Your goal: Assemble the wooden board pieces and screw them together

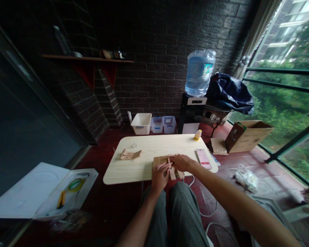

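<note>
Both of my hands work at the near edge of a pale wooden folding table (149, 145). My left hand (160, 175) is closed with its fingertips against a light wooden strip (172, 174), part of a small piece made of several strips. My right hand (181, 162) comes from the right, its fingers bent together at the far end of the same piece; whatever they pinch is hidden. Brown cardboard (159, 160) lies under the work. A separate wooden assembly (130, 155) with dark holes stands on the left of the table, with small metal hooks or bent pins (133, 145) behind it.
A phone (203, 158) and a yellow-capped bottle (197, 135) are on the table's right. An open white case (64, 192) with a yellow-black tool lies on the floor at left. Plastic bins (141, 124), a water dispenser (193, 113) and a cardboard box (247, 137) stand beyond.
</note>
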